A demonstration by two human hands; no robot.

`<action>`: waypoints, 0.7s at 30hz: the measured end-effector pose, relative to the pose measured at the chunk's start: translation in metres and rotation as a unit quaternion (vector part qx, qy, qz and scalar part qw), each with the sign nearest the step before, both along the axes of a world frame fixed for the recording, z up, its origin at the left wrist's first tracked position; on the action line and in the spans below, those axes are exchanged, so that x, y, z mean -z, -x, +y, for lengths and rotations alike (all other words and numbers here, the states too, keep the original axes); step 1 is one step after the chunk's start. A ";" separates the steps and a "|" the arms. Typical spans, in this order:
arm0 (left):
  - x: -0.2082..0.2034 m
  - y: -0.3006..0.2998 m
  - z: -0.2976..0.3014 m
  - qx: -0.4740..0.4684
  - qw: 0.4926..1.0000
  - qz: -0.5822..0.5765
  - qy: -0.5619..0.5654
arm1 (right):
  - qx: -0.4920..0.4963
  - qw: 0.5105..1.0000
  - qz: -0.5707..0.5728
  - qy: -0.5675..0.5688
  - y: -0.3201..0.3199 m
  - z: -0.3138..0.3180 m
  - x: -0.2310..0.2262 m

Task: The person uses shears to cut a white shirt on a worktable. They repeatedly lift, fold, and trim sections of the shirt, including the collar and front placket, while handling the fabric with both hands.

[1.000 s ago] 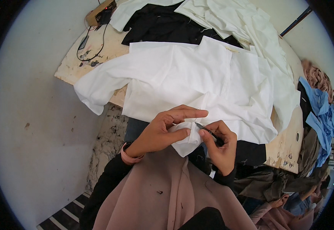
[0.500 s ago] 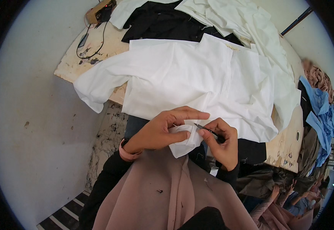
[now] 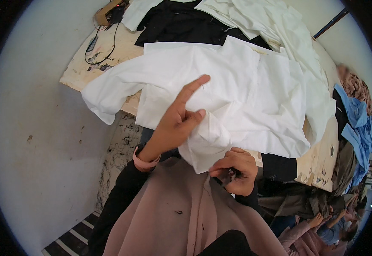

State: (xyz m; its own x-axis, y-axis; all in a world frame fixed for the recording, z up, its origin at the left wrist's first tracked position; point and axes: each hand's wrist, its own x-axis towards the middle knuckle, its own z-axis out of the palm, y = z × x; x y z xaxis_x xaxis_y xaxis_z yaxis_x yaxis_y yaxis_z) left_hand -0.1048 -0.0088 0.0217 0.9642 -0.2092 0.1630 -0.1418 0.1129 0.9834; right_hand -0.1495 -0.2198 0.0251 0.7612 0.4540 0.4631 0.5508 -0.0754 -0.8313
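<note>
A white long-sleeved shirt (image 3: 169, 72) lies spread over the table, its near edge drawn toward me and bunched. My left hand (image 3: 171, 123) is at that bunched part, index finger stretched out and thumb apart from it. The left thumb tip is by the cloth's edge; the other fingers are mostly hidden. Lower and to the right, my right hand (image 3: 237, 173) is closed, its fingertips pinching the hanging corner of the shirt. Something dark shows inside the right palm, mostly covered by the fingers.
Black cloth (image 3: 173, 25) and another white garment (image 3: 271, 17) lie at the table's far side. A small box (image 3: 109, 13) with a cable stands far left beside the wall. Blue garments (image 3: 358, 136) are heaped at the right. Other people's hands (image 3: 316, 219) handle dark cloth, lower right.
My left index finger has lifted up and away from the thumb. The right hand moved down to the cloth's corner, and the slim black pointed tool it held is now mostly hidden.
</note>
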 end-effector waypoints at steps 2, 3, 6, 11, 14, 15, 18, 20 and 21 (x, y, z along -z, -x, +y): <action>0.009 -0.010 0.005 -0.010 1.000 0.019 0.010 | 0.003 0.998 0.036 -0.047 0.002 -0.001 0.006; 0.014 -0.012 0.006 -0.018 0.999 0.030 0.020 | 0.013 0.997 0.064 -0.045 0.002 0.001 0.009; 0.028 -0.018 0.001 -0.022 0.997 0.049 0.060 | 0.012 0.995 0.079 -0.054 -0.001 0.002 0.012; 0.040 -0.018 -0.005 -0.027 0.990 0.087 0.107 | 0.034 0.996 -0.026 0.074 0.002 0.001 -0.003; 0.040 -0.017 -0.005 -0.031 0.991 0.080 0.104 | 0.177 0.959 -0.159 0.155 0.000 0.001 -0.010; 0.039 -0.017 -0.006 -0.033 0.991 0.077 0.101 | 0.203 0.937 -0.199 0.204 -0.001 -0.001 -0.012; 0.037 -0.017 -0.006 -0.035 0.990 0.080 0.106 | 0.258 0.861 -0.288 0.329 -0.004 -0.003 -0.014; 0.038 -0.017 -0.007 -0.036 0.991 0.080 0.104 | 0.249 0.849 -0.310 0.349 -0.004 -0.002 -0.013; 0.038 -0.017 -0.008 -0.037 0.992 0.077 0.096 | 0.245 0.843 -0.314 0.361 -0.003 -0.001 -0.013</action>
